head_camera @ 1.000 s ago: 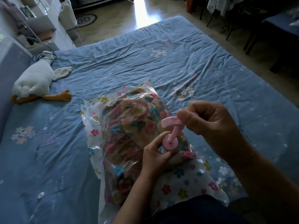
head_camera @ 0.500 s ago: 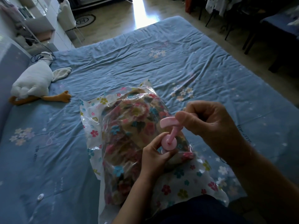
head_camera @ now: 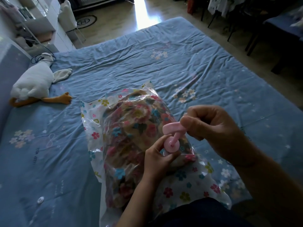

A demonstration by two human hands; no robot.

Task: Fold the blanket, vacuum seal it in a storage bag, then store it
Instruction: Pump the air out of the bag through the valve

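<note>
A folded flowered blanket lies inside a clear storage bag printed with small flowers, on the blue bed in front of me. A pink hand pump stands on the bag's valve near the middle. My left hand grips the pump's barrel at its base against the bag. My right hand is curled round the pump's T-shaped handle, raised a little above the barrel. The valve itself is hidden under the pump.
A blue flowered bedsheet covers the wide bed. A white plush goose lies at the left edge. A small white round cap rests on the sheet at lower left. Chairs and a white shelf stand on the floor beyond the bed.
Almost nothing differs. Both hands keep their hold on the pump, and the handle stays at about the same height above the barrel.
</note>
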